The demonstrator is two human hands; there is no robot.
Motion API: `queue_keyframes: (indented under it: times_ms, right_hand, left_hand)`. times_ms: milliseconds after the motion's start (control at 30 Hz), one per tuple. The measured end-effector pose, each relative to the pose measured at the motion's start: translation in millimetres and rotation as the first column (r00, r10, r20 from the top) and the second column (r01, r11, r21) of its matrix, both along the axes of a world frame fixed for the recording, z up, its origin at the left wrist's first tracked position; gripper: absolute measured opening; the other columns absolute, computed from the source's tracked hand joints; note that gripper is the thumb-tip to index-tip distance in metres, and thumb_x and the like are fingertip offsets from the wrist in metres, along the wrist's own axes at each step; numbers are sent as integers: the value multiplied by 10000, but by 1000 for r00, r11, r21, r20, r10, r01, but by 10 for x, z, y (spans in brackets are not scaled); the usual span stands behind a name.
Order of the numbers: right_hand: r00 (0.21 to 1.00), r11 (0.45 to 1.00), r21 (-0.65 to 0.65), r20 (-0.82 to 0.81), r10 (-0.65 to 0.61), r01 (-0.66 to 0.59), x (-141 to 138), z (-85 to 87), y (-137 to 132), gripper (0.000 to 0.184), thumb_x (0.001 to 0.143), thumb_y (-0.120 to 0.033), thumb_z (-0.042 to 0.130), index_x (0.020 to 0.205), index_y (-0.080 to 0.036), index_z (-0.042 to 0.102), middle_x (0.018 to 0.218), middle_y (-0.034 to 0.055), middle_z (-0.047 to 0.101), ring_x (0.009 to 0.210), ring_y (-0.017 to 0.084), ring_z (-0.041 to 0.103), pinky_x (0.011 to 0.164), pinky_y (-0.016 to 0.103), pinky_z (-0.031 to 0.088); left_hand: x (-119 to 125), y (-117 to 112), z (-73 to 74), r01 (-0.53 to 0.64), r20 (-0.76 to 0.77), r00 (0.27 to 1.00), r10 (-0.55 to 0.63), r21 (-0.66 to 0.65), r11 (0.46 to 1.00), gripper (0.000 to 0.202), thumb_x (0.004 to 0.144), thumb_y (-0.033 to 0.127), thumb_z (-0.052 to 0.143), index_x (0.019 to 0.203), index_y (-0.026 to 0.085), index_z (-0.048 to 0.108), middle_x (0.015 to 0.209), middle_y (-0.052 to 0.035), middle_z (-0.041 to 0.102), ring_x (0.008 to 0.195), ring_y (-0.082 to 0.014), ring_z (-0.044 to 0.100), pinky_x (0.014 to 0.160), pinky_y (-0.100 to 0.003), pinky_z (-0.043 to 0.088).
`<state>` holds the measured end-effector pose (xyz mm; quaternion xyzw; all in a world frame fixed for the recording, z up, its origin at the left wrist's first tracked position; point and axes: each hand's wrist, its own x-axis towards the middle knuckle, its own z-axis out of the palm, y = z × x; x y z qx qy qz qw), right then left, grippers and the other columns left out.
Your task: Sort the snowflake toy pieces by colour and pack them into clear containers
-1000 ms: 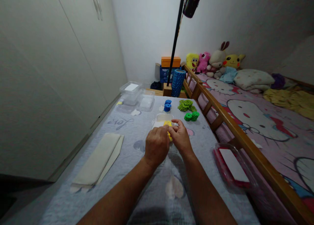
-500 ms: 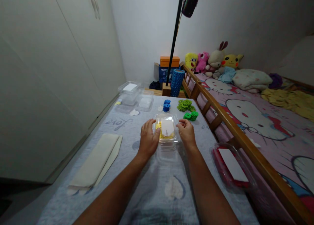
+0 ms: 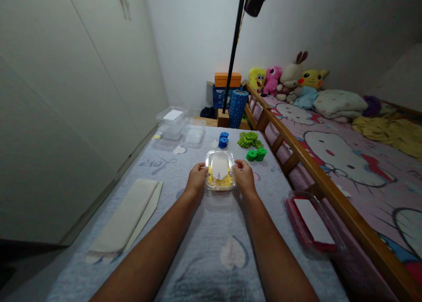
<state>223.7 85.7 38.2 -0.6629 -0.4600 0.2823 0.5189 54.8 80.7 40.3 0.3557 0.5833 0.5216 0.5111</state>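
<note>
A small clear plastic box (image 3: pixel 220 175) with a white label on its lid and yellow pieces inside sits on the grey-blue cloth in the middle of the table. My left hand (image 3: pixel 195 180) grips its left side and my right hand (image 3: pixel 245 177) grips its right side, fingers curled round the edges. Beyond the box lie a stack of blue pieces (image 3: pixel 223 140), a heap of light green pieces (image 3: pixel 249 140) and two dark green stacks (image 3: pixel 256 154).
Two clear lidded boxes (image 3: pixel 181 126) stand at the far left of the table. A folded cream cloth (image 3: pixel 127 218) lies at the left. A red-filled box (image 3: pixel 311 225) sits at the right edge, by the wooden bed rail (image 3: pixel 316 174). A black pole (image 3: pixel 232 51) rises behind.
A second ago both hands worked together over the open box's yellow pieces. The lid now covers the box, and the hands have closed in on its two sides.
</note>
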Motion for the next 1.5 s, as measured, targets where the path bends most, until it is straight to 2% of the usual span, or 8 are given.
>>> queue_keyframes:
  times_ms: [200, 400, 600, 800, 1000, 1200, 1367, 1500]
  right_hand:
    - [956, 994, -29, -279, 96, -108, 13, -31, 46, 432, 633, -304, 586, 1019, -145, 695, 666, -40, 592, 605, 133, 519, 567, 235, 394]
    - [865, 981, -13, -474, 163, -192, 21, 6, 53, 434, 571, -245, 614, 989, -151, 685, 640, -57, 586, 541, 100, 476, 495, 207, 353]
    - [780, 968, -3, -593, 200, -250, 50, -69, 64, 451, 566, -239, 719, 1010, -172, 670, 620, -65, 605, 505, 98, 493, 487, 213, 407]
    - [776, 961, -3, -589, 223, -278, 62, -92, 73, 417, 591, -250, 728, 999, -176, 685, 642, -44, 647, 508, 103, 525, 496, 214, 432]
    - [832, 953, -25, -495, 250, -301, 69, -51, 17, 330, 651, -315, 677, 943, -165, 704, 728, -1, 694, 582, 125, 571, 535, 227, 448]
    - [872, 955, -24, -416, 260, -296, 65, -4, -54, 271, 742, -460, 651, 764, -193, 611, 564, -58, 524, 462, 91, 426, 413, 208, 323]
    - [904, 955, -98, -361, 229, -281, 54, 5, -121, 333, 762, -484, 659, 920, -196, 603, 537, -80, 504, 397, 98, 405, 347, 216, 288]
    - [892, 953, -53, -371, 257, -297, 43, -27, -150, 375, 752, -472, 666, 978, -177, 616, 579, -66, 559, 402, 94, 431, 350, 218, 289]
  left_hand:
    - [-10, 114, 58, 0, 41, 999, 1, -28, 1000, 269, 615, 183, 555, 874, 162, 627, 589, 35, 544, 488, -113, 473, 502, -229, 382]
    - [40, 165, 19, -33, -35, 999, 33, 20, 999, 106, 702, 239, 576, 774, 169, 610, 634, 17, 570, 570, -126, 513, 550, -232, 396]
    - [42, 178, -82, -24, -91, 995, 27, 27, 999, 191, 782, 339, 578, 672, 185, 552, 614, 19, 547, 582, -132, 501, 574, -248, 401]
    - [39, 186, -105, -35, -140, 989, 43, 53, 998, 194, 806, 340, 557, 685, 189, 553, 628, 26, 548, 603, -135, 503, 601, -250, 410]
    - [8, 195, -117, -39, -208, 977, 52, 68, 997, 174, 796, 315, 560, 691, 181, 595, 678, -3, 609, 663, -154, 549, 627, -257, 416]
    - [5, 234, -152, -38, -240, 969, 51, 60, 997, 187, 795, 346, 565, 735, 178, 623, 729, -27, 656, 698, -177, 591, 652, -275, 436]
    - [13, 257, -169, -48, -255, 965, 60, 51, 998, 176, 780, 351, 578, 738, 185, 620, 723, -26, 657, 702, -180, 594, 661, -273, 433]
    - [28, 249, -160, -52, -253, 965, 63, 51, 997, 174, 778, 352, 581, 741, 186, 617, 717, -25, 653, 695, -180, 591, 642, -268, 422]
